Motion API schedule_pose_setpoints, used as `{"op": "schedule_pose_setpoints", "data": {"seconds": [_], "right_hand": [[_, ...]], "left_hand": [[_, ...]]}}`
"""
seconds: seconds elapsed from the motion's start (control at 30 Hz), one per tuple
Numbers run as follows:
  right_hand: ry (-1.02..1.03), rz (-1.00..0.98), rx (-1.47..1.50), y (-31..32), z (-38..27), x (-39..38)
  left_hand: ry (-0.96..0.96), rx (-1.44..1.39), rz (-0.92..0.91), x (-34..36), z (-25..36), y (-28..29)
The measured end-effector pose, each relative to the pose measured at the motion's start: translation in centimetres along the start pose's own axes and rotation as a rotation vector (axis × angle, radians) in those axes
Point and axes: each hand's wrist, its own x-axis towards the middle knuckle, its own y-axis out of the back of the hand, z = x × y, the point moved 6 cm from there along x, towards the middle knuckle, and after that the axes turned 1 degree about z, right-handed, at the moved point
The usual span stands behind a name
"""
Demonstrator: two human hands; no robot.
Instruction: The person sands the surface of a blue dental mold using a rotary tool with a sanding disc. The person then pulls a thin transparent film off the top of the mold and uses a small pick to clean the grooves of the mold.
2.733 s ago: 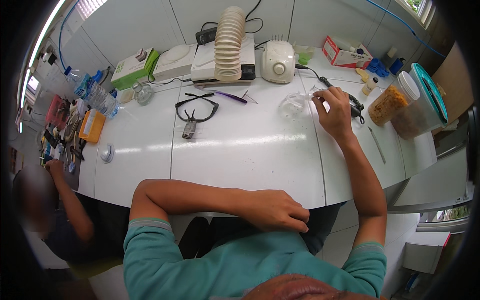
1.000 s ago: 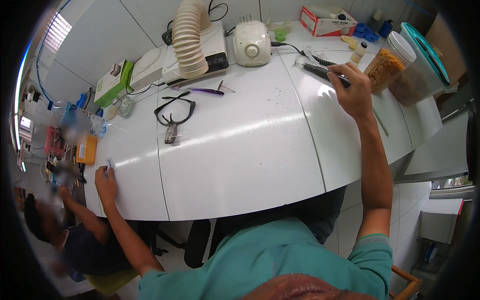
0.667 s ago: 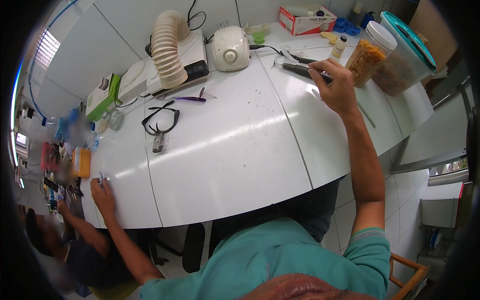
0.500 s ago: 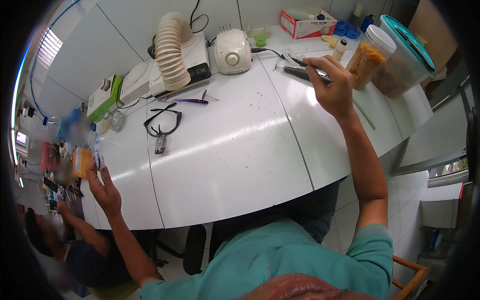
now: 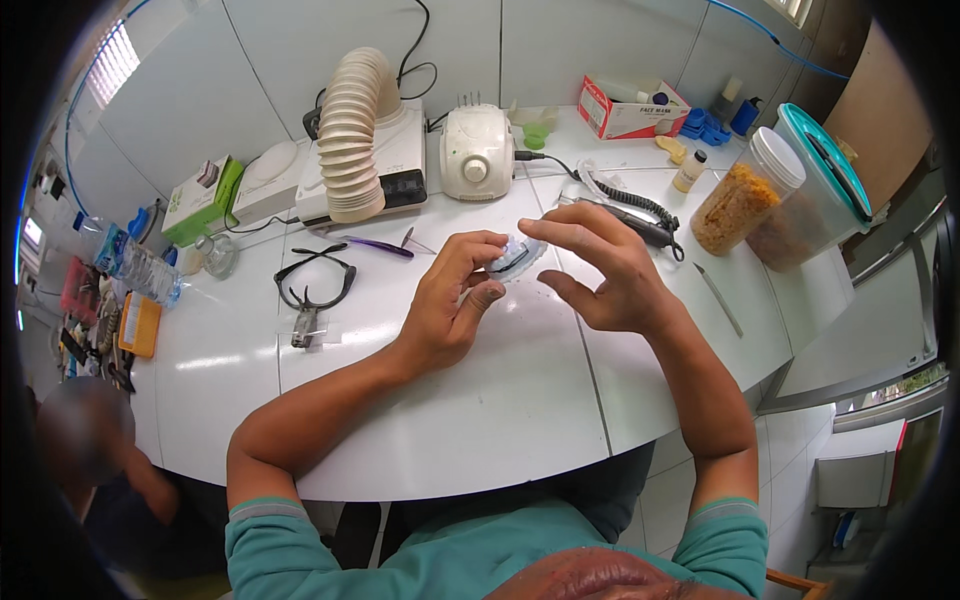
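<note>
Above the middle of the table, my left hand (image 5: pixel 440 305) grips a small bluish-white moulded piece (image 5: pixel 513 258) with a dark slot, rather like a dental cast. Its fingers and thumb are closed on the near left side of the piece. My right hand (image 5: pixel 610 265) is open, thumb and fingers apart, with a fingertip at the piece's upper edge; whether it presses there I cannot tell. Behind that hand lies a dark rotary handpiece (image 5: pixel 645 228) on a coiled cord, partly hidden by the fingers. A thin metal tool (image 5: pixel 720 300) lies to the right.
A white control unit (image 5: pixel 475 155) and a ribbed suction hose (image 5: pixel 350 130) stand at the back. Glasses (image 5: pixel 315 280) and a purple-handled tool (image 5: pixel 378 246) lie left. Two jars (image 5: pixel 748 195), (image 5: pixel 800 225) stand right. A water bottle (image 5: pixel 135 265) and another person (image 5: pixel 85 430) are far left.
My left hand has come from the far left to the table's middle, bringing the bluish-white piece. My right hand has moved from over the handpiece toward me and left, beside the piece.
</note>
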Motion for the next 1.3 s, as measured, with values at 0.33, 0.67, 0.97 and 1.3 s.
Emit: {"op": "schedule_pose_setpoints", "data": {"seconds": [0.33,0.67,0.97,1.3], "right_hand": [[-0.225,0.021,0.076,-2.4,1.8,-1.4],[-0.246,0.002,0.061,-2.6,2.3,-1.5],[-0.261,-0.009,0.112,-2.3,2.4,-1.4],[-0.273,-0.006,0.132,-2.3,2.5,-1.4]], "left_hand": [[0.266,-0.306,-0.052,-0.5,-0.7,0.4],[0.386,-0.360,0.000,-0.1,-0.6,0.4],[0.345,-0.316,0.024,-0.3,-1.1,0.4],[0.341,-0.278,-0.007,-0.1,-0.6,0.5]]}}
